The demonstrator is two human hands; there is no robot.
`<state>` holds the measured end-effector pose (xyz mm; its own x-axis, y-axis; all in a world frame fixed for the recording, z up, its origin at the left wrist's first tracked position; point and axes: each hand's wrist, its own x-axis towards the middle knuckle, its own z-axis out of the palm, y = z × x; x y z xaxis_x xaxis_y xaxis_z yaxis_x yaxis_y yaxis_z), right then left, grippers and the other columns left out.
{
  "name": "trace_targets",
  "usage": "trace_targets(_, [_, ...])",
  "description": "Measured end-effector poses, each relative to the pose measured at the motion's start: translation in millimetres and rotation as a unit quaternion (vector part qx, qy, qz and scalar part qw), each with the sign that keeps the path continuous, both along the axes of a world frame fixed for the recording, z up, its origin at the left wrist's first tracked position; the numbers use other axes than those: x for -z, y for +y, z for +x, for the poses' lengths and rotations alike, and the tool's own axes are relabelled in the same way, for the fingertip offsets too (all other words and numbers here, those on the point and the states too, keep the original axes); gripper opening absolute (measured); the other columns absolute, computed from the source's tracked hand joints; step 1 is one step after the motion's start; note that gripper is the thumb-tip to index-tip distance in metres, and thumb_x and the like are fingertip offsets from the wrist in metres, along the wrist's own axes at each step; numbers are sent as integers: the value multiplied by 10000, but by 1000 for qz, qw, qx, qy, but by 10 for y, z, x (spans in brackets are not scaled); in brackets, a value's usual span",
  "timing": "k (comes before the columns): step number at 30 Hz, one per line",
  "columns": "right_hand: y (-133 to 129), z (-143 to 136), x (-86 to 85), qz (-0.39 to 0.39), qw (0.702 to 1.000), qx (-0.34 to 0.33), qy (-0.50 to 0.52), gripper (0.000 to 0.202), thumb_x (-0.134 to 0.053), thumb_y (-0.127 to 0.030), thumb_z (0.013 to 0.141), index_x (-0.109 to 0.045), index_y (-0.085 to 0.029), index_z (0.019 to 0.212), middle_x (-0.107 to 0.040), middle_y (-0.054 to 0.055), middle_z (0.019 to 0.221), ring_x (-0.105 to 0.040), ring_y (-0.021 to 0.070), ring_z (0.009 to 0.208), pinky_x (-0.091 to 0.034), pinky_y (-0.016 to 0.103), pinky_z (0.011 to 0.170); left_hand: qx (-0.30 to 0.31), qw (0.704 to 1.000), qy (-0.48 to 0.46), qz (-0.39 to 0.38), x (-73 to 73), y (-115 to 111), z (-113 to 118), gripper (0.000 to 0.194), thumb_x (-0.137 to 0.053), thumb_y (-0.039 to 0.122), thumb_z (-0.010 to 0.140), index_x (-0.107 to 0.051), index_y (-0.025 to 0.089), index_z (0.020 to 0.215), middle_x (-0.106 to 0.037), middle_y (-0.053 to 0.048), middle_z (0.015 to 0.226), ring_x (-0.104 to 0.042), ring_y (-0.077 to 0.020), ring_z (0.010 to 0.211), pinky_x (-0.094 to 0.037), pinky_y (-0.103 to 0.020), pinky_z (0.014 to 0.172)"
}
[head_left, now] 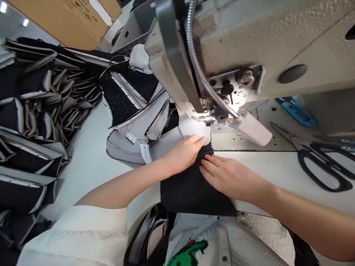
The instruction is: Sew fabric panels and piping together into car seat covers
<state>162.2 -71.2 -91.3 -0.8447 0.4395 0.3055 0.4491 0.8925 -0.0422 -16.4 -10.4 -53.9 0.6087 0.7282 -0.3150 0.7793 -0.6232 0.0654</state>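
My left hand (187,153) is closed, its fingertips pinching the edge where a white mesh fabric piece (191,127) meets black fabric. My right hand (231,175) lies on the black fabric panel (191,192) with its fingers stretched out flat. That panel hangs over the table's front edge. The mesh piece reaches under the lit needle area of a sewing machine (222,107), just ahead of my left fingertips. Left of my hands lies a sewn grey and black fabric piece (127,136) with a white label. My left fingers partly hide the join.
Large black-handled scissors (318,155) and blue thread snips (298,111) lie to the right. A white lamp head (251,127) juts out near the needle. Stacked black and grey pieces (30,147) fill the left side. Behind stand a grey crate (133,27) and a cardboard box (69,22).
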Motion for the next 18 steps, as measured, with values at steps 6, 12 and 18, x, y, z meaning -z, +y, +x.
trace_targets(6, [180,84,53,36,999,-1,31,361,-437,-32,826,-608,-25,1144,-617,208,1139,-569,294,1098,-471,426,926,1,999,23,40,-31,162,94,417,-324,61,848,-476,118,1233,-547,-95,946,-529,-200,854,-453,-290,714])
trace_targets(12, [201,90,32,31,999,7,16,366,-442,-38,820,-615,-44,1143,-611,197,1168,-553,307,1133,-468,434,949,27,998,-28,50,-50,228,-28,398,-362,59,841,-570,159,1165,-573,-84,1010,-526,-200,970,-463,-308,846])
trace_targets(18, [309,40,116,-2,999,48,5,466,-417,13,786,-566,-64,1220,-573,177,1248,-480,301,1225,-466,429,968,26,994,-85,64,92,349,-11,367,-378,55,843,-604,160,1112,-583,-63,1099,-516,-181,1046,-432,-302,953])
